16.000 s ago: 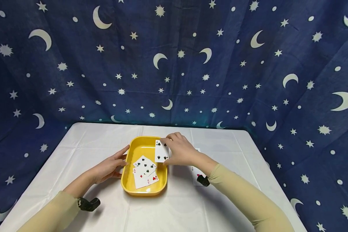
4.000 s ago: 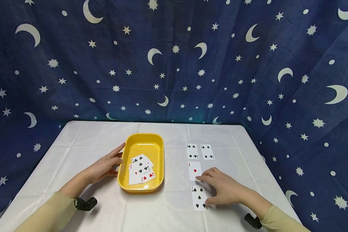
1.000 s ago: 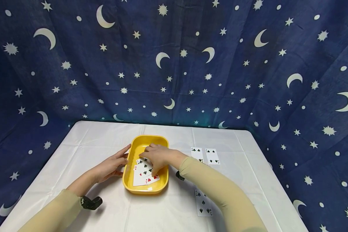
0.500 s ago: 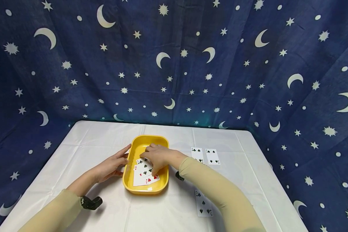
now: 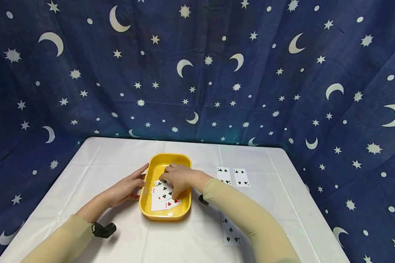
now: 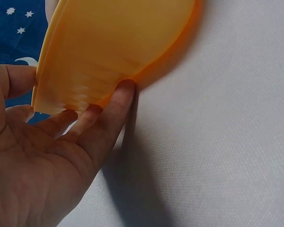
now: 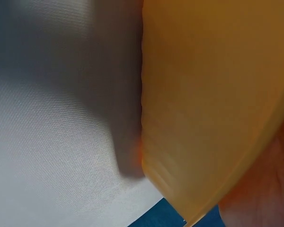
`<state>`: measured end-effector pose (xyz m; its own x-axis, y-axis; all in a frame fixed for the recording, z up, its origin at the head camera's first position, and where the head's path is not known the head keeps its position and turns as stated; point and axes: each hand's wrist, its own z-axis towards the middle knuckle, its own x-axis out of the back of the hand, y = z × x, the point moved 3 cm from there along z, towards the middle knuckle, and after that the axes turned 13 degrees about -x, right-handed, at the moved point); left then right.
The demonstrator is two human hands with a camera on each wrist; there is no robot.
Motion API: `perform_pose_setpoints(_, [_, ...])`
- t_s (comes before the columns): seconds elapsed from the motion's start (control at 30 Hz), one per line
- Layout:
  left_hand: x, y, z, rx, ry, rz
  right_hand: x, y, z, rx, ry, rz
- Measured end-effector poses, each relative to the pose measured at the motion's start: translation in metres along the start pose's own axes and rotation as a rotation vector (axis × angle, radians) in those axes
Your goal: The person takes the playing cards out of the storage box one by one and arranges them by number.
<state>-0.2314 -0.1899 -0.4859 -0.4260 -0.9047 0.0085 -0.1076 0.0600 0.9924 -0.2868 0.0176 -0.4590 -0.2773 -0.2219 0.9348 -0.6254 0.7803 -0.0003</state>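
Note:
A yellow tray (image 5: 166, 217) stands on the white-covered table, with overlapping playing cards inside. Uppermost is a five of clubs (image 5: 164, 191), over an ace of diamonds (image 5: 155, 204) and a red heart card (image 5: 173, 203). My left hand (image 5: 126, 190) touches the tray's left side; in the left wrist view its fingers (image 6: 109, 113) lie nearly straight against the outer wall, thumb at the rim. My right hand (image 5: 181, 178) reaches over the right rim, fingertips at the five of clubs' far edge and thumb near its lower right corner. I cannot tell whether it pinches a card.
Right of the tray lie a four of clubs (image 5: 224, 174), a four of spades (image 5: 241, 177) and, nearer, a five of spades (image 5: 231, 235). The right sleeve (image 5: 247, 212) crosses above that area. A dark blue star-and-moon curtain (image 5: 197, 73) hangs behind the table.
Four seconds ago the right hand was at the five of spades and ace of hearts on the right; now it is in the tray, almost still for the last second. The sleeve hides that ace.

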Motion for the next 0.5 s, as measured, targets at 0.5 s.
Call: perform_pose_setpoints(0.5, [-0.001,0.001,0.000,0.014,0.000,0.017,0.024,0.013,-0.027,0.003,0.097,0.047])
